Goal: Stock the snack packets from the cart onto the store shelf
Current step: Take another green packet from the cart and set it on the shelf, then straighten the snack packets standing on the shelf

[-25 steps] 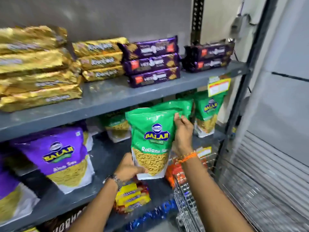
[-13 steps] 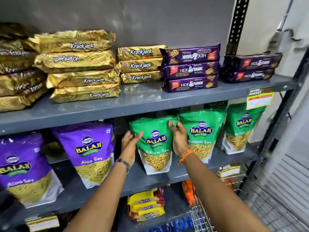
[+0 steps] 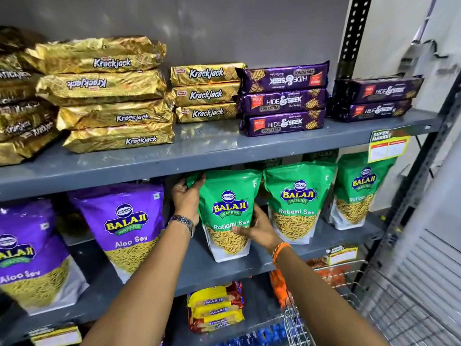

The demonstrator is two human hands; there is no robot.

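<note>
Both hands grasping one green Ratlami Sev packet (image 3: 228, 216) on the middle shelf (image 3: 224, 268): left hand (image 3: 187, 198), right hand (image 3: 257, 229). Cart (image 3: 349, 295) contents mostly hidden, so what's left is unclear.

Both forearms reach up and forward from the lower edge of the view. The left hand (image 3: 186, 199) is raised higher, fingers curled forward, a watch on its wrist. The right hand (image 3: 259, 227) sits lower, thumb pointing left, orange thread at its wrist.
</note>
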